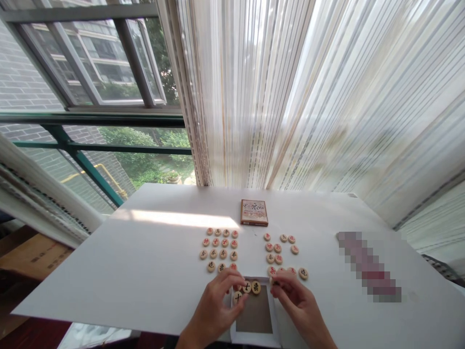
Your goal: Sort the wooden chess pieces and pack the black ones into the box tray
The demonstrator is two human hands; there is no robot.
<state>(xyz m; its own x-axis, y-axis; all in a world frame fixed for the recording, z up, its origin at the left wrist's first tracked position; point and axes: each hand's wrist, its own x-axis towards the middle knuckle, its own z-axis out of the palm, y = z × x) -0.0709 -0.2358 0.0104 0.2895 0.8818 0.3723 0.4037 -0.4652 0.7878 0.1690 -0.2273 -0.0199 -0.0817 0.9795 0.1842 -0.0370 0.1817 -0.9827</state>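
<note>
The right hand (296, 303) is pinching a small pale round disc (273, 281) between thumb and fingertips, narrowly, just at the far right corner of a shallow white rectangular box (275, 320). The disc's face is mostly hiding behind the fingers, so a slight roll of the thumb could be enough to make it slip, clip the rim and land outside.

The left hand (212, 308) is curving its thumb and fingers around a pale round disc with a black character (238, 297) at the box's left side; whether it is gripping that disc or only touching it, I cannot tell. Two more pale discs with black characters (256, 287) are lying at the far end inside, so a careless fingertip could be knocking them over one another or pushing them along the bare grey-brown bottom.

Beyond the box, red- and black-marked round discs (223, 254) are sitting in rows on the left, the nearest close to the left knuckles; a lifting wrist could be sweeping them askew. Looser red- and black-marked discs (277, 248) are spreading on the right, equally exposed to the right fingers. A flat square brown printed box (254, 213) is resting farther off on the white tabletop (145, 276), out of easy reach of a bump.
</note>
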